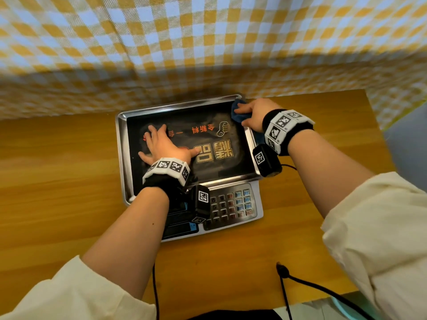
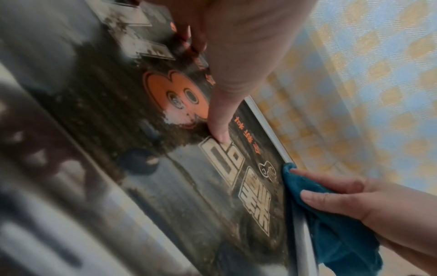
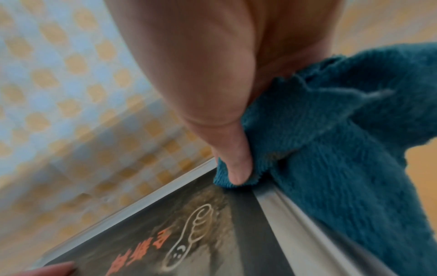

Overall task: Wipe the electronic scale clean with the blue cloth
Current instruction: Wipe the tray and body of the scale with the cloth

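On the wooden table point(image 1: 69, 181) in front of you sits one electronic scale point(image 1: 184, 144), its steel tray rim framing a dark printed mat that is smeared with brownish grime, and its keypad point(image 1: 233, 205) facing you at the near edge. You have one blue cloth point(image 1: 239, 112), bunched at the tray's far right corner, partly draped over the rim. Your right hand point(image 1: 254, 115) grips that cloth, fingers curled over it and thumb pressing it down onto the corner. Your left hand point(image 1: 165, 146) lies flat on the left part of the mat, fingers spread and straight, holding nothing; the left wrist view shows the thumb tip touching a gold printed character. Both wrists carry a black band with white coded markers and a small black camera, two bands and two cameras in all. Two black cables trail over the table's near edge. Behind the scale hangs a yellow and pale blue checked cloth point(image 1: 208, 42), covering the whole background.
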